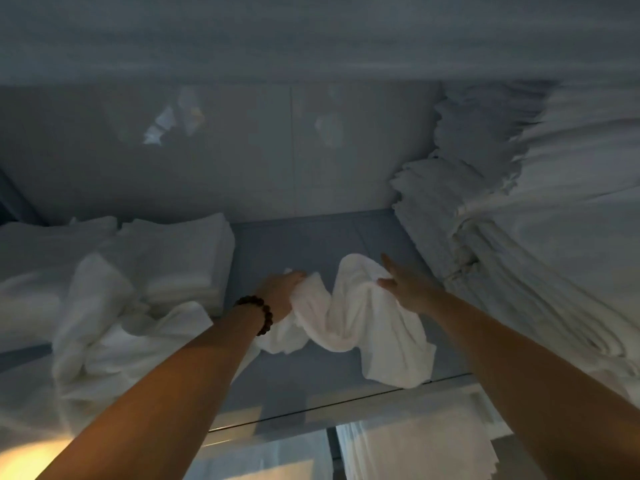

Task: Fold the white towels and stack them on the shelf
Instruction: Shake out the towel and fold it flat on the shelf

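Hands at the shelf (pixel 294 244), head view. The left hand (pixel 280 292), with a dark bead bracelet (pixel 258 311) at the wrist, had its fingers clenched round one bunched end of a white towel (pixel 356 317). The right hand (pixel 405 287) lay on the other end of the same towel with straight, released fingers (pixel 387 263) and the thumb spread sideways; no grasp was visible there. Between the two sets of fingers the towel sagged in a crumpled fold onto the bare shelf board. One corner of it trailed back from the right fingers toward the front edge of the shelf. Beyond the fingertips lay bare board and then the back wall (pixel 242 150). Outward of the left fingers stood a low stack of folded towels (pixel 180 258). Nearer the wrist on that side lay a loose heap of unfolded towels (pixel 114 337). Outward of the right fingers rose a tall stack of folded linen (pixel 519 237), close beside the hand. Below the forearms, on a lower level, more folded white cloth (pixel 415 445) was visible.
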Demonstrator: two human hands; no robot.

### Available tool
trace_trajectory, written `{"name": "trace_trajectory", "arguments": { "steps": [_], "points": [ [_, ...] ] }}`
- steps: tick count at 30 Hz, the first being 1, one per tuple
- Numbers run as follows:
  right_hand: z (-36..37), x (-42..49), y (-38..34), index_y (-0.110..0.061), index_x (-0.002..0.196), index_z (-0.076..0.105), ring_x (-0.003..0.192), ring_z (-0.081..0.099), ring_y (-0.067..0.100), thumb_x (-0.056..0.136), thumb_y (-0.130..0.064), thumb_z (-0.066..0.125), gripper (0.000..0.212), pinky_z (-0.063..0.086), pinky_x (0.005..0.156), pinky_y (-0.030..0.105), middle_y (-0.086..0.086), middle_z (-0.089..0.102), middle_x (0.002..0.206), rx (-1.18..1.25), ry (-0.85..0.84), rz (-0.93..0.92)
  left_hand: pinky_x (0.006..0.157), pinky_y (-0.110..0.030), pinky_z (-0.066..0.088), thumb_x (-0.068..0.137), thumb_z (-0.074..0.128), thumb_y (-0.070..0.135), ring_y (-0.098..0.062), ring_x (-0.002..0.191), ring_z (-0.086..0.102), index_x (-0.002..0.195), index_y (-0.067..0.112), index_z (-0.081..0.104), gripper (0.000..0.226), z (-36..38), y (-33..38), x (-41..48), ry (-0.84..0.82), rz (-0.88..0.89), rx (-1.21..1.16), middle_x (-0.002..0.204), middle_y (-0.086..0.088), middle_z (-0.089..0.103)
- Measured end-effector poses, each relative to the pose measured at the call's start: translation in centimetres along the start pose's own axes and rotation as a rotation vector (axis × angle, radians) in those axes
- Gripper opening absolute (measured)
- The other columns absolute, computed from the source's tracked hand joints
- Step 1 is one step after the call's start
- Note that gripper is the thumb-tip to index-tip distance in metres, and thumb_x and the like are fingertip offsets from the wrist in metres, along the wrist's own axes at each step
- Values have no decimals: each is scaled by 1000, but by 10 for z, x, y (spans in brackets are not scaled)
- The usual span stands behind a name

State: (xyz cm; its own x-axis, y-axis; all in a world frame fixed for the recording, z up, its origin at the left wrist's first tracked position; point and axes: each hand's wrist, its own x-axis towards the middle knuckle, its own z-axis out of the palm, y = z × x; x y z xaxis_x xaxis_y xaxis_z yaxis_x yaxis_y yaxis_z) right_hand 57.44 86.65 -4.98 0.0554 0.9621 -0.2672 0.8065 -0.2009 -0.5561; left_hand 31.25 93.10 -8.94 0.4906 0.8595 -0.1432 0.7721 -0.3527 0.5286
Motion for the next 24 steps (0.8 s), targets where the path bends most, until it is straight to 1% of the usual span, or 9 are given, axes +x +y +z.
{"name": "trace_trajectory", "arguments": {
  "steps": [3,5,7,9,14,16,17,20,24],
  "points": [
    [-10,4,2,-7,144,31,128,46,23,102,-24,33,45,32,105,27,13,39,147,162,44,-21,107,-29,26,67,80,41,-19,136,29,149,29,2,114,-12,1,-4,-313,52,105,152,4,24],
    [-17,8,0,-1,130,50,114,57,23,101,-20,37,37,44,91,21,16,54,133,265,83,-31,113,-33,21,59,83,51,-15,140,19,146,35,-11,129,-20,9,-3,-351,58,50,155,9,11],
    [-17,11,2,3,118,59,107,60,24,100,-20,41,35,48,83,18,19,60,123,207,79,-32,114,-31,16,59,81,55,-12,141,14,146,37,-13,129,-23,20,-2,-309,84,-16,157,10,4],
    [-8,10,8,-1,122,58,114,56,25,98,-28,47,38,44,92,27,12,58,126,68,15,-4,113,-28,14,63,79,54,-11,142,12,147,33,-12,125,-17,31,-1,-274,91,-50,157,9,3],
    [38,3,32,-15,144,31,135,35,23,85,-35,66,72,28,108,30,7,36,148,55,-80,72,116,-32,15,70,77,46,-16,142,15,148,23,-9,119,31,47,-3,-265,76,-73,157,-1,8],
    [54,1,39,-17,146,25,135,34,25,84,-31,68,76,29,109,33,9,36,147,1,-42,85,115,-31,12,74,75,43,-17,143,13,148,20,-10,115,52,50,-3,-261,48,-86,157,-2,6],
    [61,1,41,-17,145,26,132,39,27,85,-27,66,72,33,107,35,11,40,144,-45,4,86,115,-31,10,76,73,42,-18,143,11,148,19,-10,113,61,51,-2,-250,37,-90,157,-3,4],
    [74,3,47,-14,128,45,113,56,29,90,-13,49,38,47,91,36,13,58,125,-127,200,95,117,-35,9,79,70,41,-19,144,6,148,18,-7,106,84,56,-2,-188,30,-85,158,-5,0],
    [68,1,49,-6,103,65,100,59,28,92,-17,54,19,39,76,26,14,64,106,-7,368,44,117,-37,12,84,65,36,-19,144,7,149,23,1,92,91,70,4,-43,66,-129,157,-4,5]
  ]
}}
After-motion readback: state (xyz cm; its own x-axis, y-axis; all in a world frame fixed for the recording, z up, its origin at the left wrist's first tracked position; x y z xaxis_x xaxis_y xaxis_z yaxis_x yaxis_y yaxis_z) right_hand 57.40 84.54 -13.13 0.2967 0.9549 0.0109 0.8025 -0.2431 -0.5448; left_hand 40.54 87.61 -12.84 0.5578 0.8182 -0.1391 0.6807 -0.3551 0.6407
